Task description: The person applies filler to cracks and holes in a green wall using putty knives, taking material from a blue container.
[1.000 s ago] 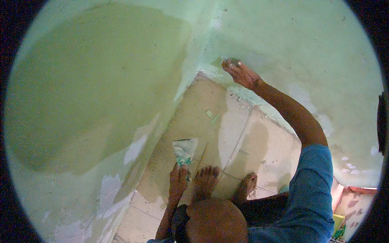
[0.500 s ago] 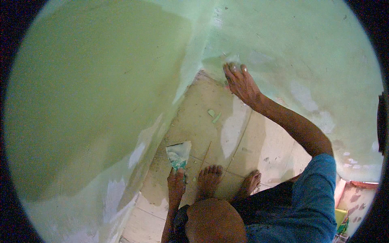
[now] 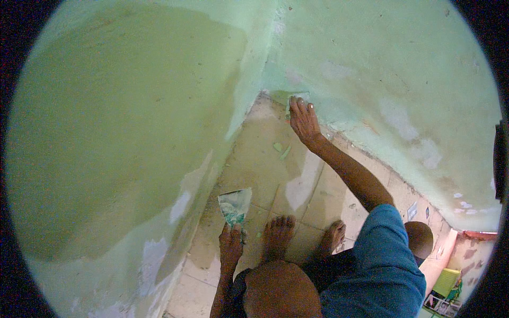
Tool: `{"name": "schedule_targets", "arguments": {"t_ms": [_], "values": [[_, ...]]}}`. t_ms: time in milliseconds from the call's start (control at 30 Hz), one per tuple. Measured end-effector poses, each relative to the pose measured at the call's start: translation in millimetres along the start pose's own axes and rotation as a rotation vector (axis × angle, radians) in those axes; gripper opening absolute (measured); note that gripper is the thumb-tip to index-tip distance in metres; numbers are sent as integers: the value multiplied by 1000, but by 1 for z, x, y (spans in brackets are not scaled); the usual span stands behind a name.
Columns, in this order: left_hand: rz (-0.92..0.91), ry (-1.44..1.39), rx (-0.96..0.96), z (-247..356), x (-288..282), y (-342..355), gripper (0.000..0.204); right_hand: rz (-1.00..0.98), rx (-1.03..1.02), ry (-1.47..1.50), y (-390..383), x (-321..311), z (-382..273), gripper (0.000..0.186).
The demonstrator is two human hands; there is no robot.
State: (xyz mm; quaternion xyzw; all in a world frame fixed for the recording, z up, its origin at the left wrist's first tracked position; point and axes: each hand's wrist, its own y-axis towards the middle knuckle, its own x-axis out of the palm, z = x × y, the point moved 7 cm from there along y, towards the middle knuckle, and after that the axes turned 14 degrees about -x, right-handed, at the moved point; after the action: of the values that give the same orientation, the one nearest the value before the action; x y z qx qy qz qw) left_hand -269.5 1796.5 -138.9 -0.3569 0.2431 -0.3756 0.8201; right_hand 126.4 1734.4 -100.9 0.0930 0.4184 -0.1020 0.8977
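Observation:
My right hand (image 3: 303, 120) grips a flat, pale spreader (image 3: 298, 96) at the foot of the green right wall (image 3: 403, 74), just beside the corner; the fingers partly cover the tool. My left hand (image 3: 231, 241), lower down near the left wall (image 3: 122, 116), is closed on a putty knife (image 3: 234, 204), its wide blade smeared with white and green paste and held above the tiled floor.
My bare feet (image 3: 278, 233) and bent knees (image 3: 281, 291) fill the lower middle. Pale green flakes (image 3: 277, 146) lie on the floor tiles. At the far lower right are a yellow-green object (image 3: 445, 281) and a small rack; a dark shape (image 3: 498, 159) edges the right rim.
My right hand has moved down the right wall to its base with the spreader. My left hand has shifted slightly with the putty knife. A bent knee now shows at the right.

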Motion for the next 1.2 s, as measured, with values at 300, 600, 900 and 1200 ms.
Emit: {"name": "schedule_targets", "arguments": {"t_ms": [300, 600, 900, 1200], "values": [[-124, 85, 118, 28, 38, 5, 30, 116, -173, -283, -3, -17, 22, 51], [-280, -70, 90, 103, 66, 28, 38, 217, 785, 2029, -80, -48, 75, 30], [-482, 168, 339, 172, 111, 30, 33, 309, 904, 2564, -88, -61, 45, 27], [-615, 207, 271, 185, 115, 18, 28, 660, 897, 1792, -124, -89, 95, 16]]}}
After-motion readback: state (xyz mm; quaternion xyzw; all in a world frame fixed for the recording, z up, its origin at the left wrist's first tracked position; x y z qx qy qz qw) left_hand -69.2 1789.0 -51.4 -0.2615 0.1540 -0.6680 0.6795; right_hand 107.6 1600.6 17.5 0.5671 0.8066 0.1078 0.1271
